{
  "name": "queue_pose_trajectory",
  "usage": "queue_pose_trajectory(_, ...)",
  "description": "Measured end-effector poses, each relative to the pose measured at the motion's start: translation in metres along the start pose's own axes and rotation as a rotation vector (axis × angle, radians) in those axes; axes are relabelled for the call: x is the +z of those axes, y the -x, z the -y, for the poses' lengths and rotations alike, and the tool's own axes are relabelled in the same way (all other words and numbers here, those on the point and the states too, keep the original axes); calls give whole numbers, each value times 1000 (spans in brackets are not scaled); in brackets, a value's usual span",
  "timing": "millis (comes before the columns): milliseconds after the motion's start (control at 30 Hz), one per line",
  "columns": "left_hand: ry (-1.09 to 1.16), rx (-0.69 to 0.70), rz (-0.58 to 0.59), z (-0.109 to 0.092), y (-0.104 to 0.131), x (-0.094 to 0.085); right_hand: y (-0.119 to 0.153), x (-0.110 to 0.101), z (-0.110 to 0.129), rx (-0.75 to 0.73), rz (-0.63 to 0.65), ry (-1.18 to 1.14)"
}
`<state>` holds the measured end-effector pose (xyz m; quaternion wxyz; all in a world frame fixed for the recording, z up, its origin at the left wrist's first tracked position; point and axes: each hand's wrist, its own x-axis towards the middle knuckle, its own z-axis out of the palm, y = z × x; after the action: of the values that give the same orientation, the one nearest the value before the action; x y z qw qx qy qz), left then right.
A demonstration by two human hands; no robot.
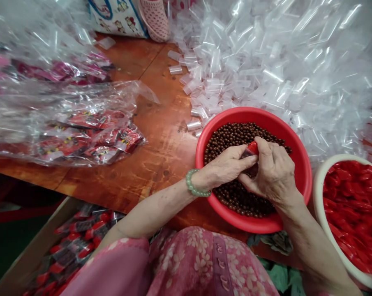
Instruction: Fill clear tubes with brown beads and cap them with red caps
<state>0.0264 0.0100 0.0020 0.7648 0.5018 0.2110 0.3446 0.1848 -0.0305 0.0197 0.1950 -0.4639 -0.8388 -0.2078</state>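
Observation:
Over a red basin [306, 181] of small round brown balls [235, 137], both hands meet at a small clear container with a red cap [252, 146]. My left hand [227, 164], with a green bead bracelet [190, 183] at its wrist, is closed around the container's body, which looks dark inside. My right hand [270, 168] has its thumb and fingers closed at the red cap. Part of the container is hidden behind the fingers, so how firmly the cap sits cannot be seen.
Clear plastic tubes [266, 74] are heaped behind the basin. A white tub [320, 205] of red caps stands at right. Plastic bags of red packets [90, 131] lie at left on the wooden table [155, 135]. Below, a box holds red-capped containers [77, 234].

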Motion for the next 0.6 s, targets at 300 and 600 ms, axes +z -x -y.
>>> queue_pose_trajectory(300, -143, -60, -43, -2, 1, 1, -4, 4, -2, -66, -41, 10)
queue_pose_trajectory(600, -125, -50, -90, -2, -2, 2, -6, 4, -1, -5, 82, -23)
